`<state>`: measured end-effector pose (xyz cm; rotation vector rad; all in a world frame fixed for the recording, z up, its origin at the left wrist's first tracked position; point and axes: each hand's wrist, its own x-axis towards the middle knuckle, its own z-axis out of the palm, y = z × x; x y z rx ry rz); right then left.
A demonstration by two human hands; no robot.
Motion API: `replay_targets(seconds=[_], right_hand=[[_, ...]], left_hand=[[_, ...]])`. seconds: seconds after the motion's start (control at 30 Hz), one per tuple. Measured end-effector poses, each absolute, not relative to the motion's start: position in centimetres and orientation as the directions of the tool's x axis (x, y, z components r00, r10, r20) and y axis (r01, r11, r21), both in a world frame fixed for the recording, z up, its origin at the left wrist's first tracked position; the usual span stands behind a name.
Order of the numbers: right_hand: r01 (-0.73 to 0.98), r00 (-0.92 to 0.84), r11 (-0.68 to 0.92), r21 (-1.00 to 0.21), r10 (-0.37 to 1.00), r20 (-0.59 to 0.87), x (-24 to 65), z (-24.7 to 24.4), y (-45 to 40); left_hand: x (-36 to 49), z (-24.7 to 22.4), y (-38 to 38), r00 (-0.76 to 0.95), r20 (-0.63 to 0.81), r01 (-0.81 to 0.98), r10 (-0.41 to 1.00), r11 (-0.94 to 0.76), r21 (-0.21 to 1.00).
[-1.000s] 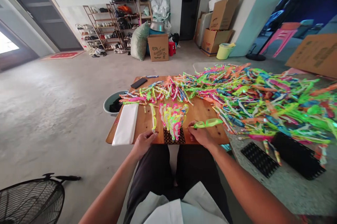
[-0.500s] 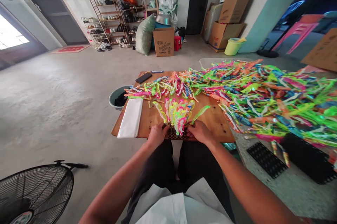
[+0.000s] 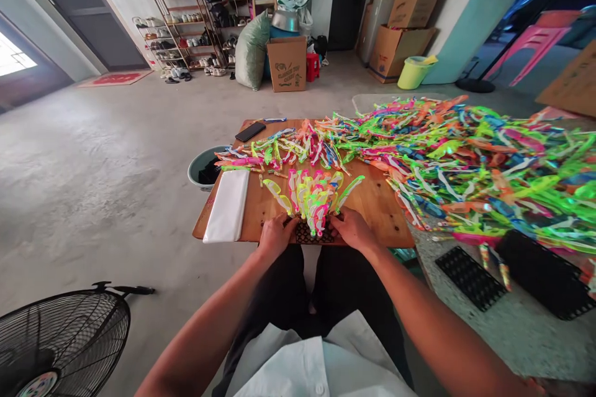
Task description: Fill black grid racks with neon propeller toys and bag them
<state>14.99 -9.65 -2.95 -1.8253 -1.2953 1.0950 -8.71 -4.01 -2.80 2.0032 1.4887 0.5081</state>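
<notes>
A black perforated tray point(image 3: 305, 237) lies at the near edge of the wooden table point(image 3: 372, 204), with several bright plastic pieces point(image 3: 310, 195) standing in it. At its left end my left hand point(image 3: 278, 234) is closed, its fingertips near the base of a yellow-green piece point(image 3: 279, 194). My right hand point(image 3: 352, 229) is closed at the right end, by the base of a green piece point(image 3: 349, 191). What exactly the fingertips grip is too small to make out. A large heap of similar colourful pieces point(image 3: 465, 161) spreads behind and to the right.
A white folded sheet point(image 3: 226, 205) and a dark phone point(image 3: 250, 131) lie on the table's left part. Beside it is a basin point(image 3: 198, 167). More black trays point(image 3: 470, 277) rest on the grey surface at right. A fan point(image 3: 69, 341) stands lower left.
The view has shifted slightly, so the room and table appear a little higher. The green piece at the right stands somewhat more upright. Both hands remain at the tray's ends.
</notes>
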Motion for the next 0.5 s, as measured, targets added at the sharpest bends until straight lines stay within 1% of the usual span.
replay_targets(seconds=[0.07,0.17,0.23,0.33,0.4,0.5], right_hand=[[0.401,0.167,-0.32,-0.858,0.947,-0.275,15.0,-3.0,-9.7],[0.473,0.149,-0.292,-0.831,0.956,-0.251,15.0,-2.8,-9.7],[0.591,0.137,-0.247,-0.768,0.969,-0.206,15.0,-2.5,-9.7],[0.782,0.119,-0.176,-0.598,0.984,-0.135,14.9,-2.0,-9.7],[0.83,0.116,-0.17,-0.532,0.984,-0.134,14.9,-1.7,-9.7],[0.836,0.107,-0.173,-0.52,0.982,-0.154,14.8,-1.5,-9.7]], left_hand=[[-8.6,-2.8,-4.1,0.315,-0.035,0.735,0.949,-0.22,0.642],[-8.5,-2.7,-4.3,0.368,0.003,0.72,0.93,-0.287,0.631],[-8.4,-2.7,-4.3,0.364,0.019,0.729,0.931,-0.298,0.616],[-8.2,-2.6,-4.1,0.326,-0.002,0.744,0.945,-0.255,0.618],[-8.1,-2.5,-3.9,0.313,-0.036,0.746,0.949,-0.222,0.627],[-8.1,-2.6,-3.6,0.335,-0.033,0.742,0.941,-0.243,0.625]])
